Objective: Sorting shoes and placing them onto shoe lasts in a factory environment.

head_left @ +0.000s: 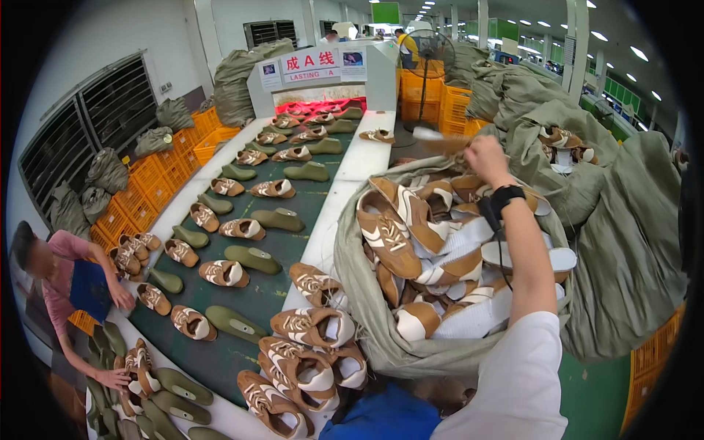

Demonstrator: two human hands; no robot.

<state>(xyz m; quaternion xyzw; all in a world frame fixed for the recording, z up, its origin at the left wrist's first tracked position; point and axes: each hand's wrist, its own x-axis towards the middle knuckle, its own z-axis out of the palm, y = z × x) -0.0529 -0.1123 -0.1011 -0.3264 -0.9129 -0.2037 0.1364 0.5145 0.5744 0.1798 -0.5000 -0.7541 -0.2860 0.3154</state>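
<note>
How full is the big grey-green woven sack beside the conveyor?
Full: the grey-green woven sack gapes open, with brown-and-white shoes heaped up to its rim.

A single head-worn fisheye view looks forward and down from standing height. A green conveyor belt [242,293] runs away up the left half toward a tunnel machine [323,73]. An open sack of shoes [440,249] sits close at centre-right, and the person's right arm rises from the lower edge. Straight edges bow near the dark rim.
</note>
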